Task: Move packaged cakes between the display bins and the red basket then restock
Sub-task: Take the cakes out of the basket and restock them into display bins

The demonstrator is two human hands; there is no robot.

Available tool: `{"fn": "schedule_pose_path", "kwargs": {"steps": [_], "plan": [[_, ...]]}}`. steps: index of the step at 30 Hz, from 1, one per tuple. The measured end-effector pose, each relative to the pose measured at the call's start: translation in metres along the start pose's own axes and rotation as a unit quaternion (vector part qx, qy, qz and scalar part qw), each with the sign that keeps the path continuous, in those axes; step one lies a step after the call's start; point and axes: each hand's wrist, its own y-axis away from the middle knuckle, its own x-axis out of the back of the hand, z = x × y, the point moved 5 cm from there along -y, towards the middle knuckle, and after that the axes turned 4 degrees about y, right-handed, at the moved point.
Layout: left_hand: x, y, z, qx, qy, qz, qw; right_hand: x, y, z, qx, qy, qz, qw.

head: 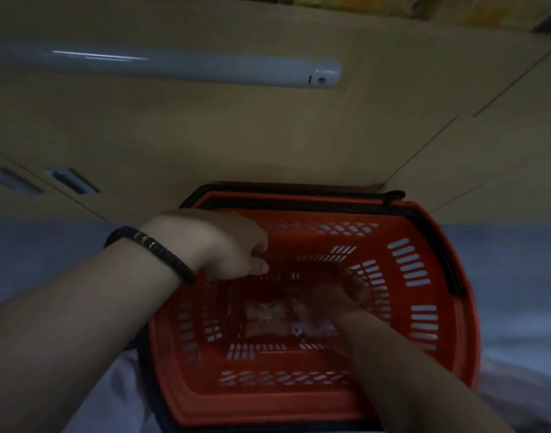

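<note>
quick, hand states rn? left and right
Left hand: closed, fingers curled on the red basket wall.
Right hand: down in the basket by the packaged cakes, blurred; cannot tell.

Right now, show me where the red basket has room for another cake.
Bare floor lies along the far wall of the red slotted plastic basket, beyond the clear-wrapped cakes, near the left hand. Crowded: the middle, where the right hand reaches them.
</note>
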Motion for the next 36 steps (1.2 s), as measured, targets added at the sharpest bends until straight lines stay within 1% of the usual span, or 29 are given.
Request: {"fn": "schedule_pose_path", "kwargs": {"steps": [1, 3, 4, 6, 7, 9, 11, 12, 13, 14, 15, 17, 18, 20, 22, 25, 27, 30, 32, 34, 35, 36], "plan": [[0.000, 0.001, 0.000, 0.000, 0.001, -0.006, 1.000, -0.002, -0.008, 0.007, 0.017, 0.007, 0.003, 1.000], [0.000, 0.003, -0.002, 0.000, 0.004, -0.018, 1.000, 0.018, -0.009, 0.015, 0.043, 0.032, 0.003, 0.999], [0.000, 0.003, -0.004, 0.001, 0.003, -0.020, 1.000, 0.029, -0.011, 0.021, 0.034, 0.006, 0.018, 0.999], [-0.001, 0.004, -0.006, 0.005, 0.004, -0.022, 1.000, 0.045, -0.017, 0.023, 0.033, -0.033, 0.010, 0.999], [-0.001, 0.005, -0.006, 0.007, 0.006, -0.021, 1.000, 0.055, -0.023, 0.018, 0.038, -0.026, 0.040, 0.998], [0.002, 0.007, -0.006, 0.017, 0.014, -0.017, 1.000, 0.068, -0.027, 0.000, 0.035, 0.010, 0.067, 0.997], [0.003, 0.006, -0.005, 0.027, 0.026, -0.015, 0.999, 0.059, -0.030, -0.026, 0.078, 0.017, 0.057, 0.995], [0.003, 0.006, -0.005, 0.029, 0.027, -0.015, 0.999, 0.058, -0.020, -0.041, 0.094, 0.005, 0.035, 0.995], [0.004, 0.006, -0.004, 0.029, 0.026, -0.013, 0.999, 0.048, -0.018, -0.051, 0.100, 0.015, -0.005, 0.995], [0.004, 0.005, -0.003, 0.026, 0.023, -0.009, 0.999, 0.036, -0.017, -0.064, 0.127, 0.040, -0.031, 0.991], [0.004, 0.005, -0.002, 0.020, 0.019, -0.005, 1.000, 0.024, -0.017, -0.076, 0.151, 0.061, -0.053, 0.985], [0.003, 0.005, -0.002, 0.010, 0.009, -0.006, 1.000, -0.001, -0.013, -0.097, 0.161, 0.052, -0.081, 0.982], [0.002, 0.005, -0.003, 0.009, 0.006, -0.012, 1.000, -0.005, -0.008, -0.107, 0.172, 0.045, -0.084, 0.980], [0.002, 0.005, -0.006, 0.011, 0.002, -0.021, 1.000, -0.022, -0.022, -0.116, 0.178, -0.006, -0.073, 0.981], [0.003, 0.004, -0.007, 0.014, 0.004, -0.022, 1.000, -0.028, -0.031, -0.120, 0.184, -0.028, -0.049, 0.981], [0.004, 0.006, -0.008, 0.011, 0.020, -0.018, 1.000, -0.003, -0.005, -0.120, 0.182, -0.049, -0.008, 0.982], [0.005, 0.008, -0.009, 0.008, 0.011, -0.014, 1.000, 0.008, 0.004, -0.114, 0.186, -0.039, 0.013, 0.982], [0.010, 0.014, -0.008, 0.014, -0.010, -0.017, 1.000, 0.043, 0.017, -0.100, 0.194, -0.020, -0.006, 0.981], [0.014, 0.021, -0.007, 0.030, -0.012, -0.019, 0.999, 0.086, 0.037, -0.091, 0.211, -0.012, 0.004, 0.977], [0.014, 0.025, -0.016, 0.060, 0.031, -0.013, 0.998, 0.129, 0.062, -0.080, 0.222, -0.007, 0.039, 0.974], [0.013, 0.025, -0.023, 0.084, 0.081, -0.010, 0.993, 0.152, 0.079, -0.075, 0.224, -0.004, 0.068, 0.972], [0.011, 0.026, -0.031, 0.110, 0.153, -0.006, 0.982, 0.172, 0.098, -0.068, 0.224, -0.002, 0.106, 0.969]]}}
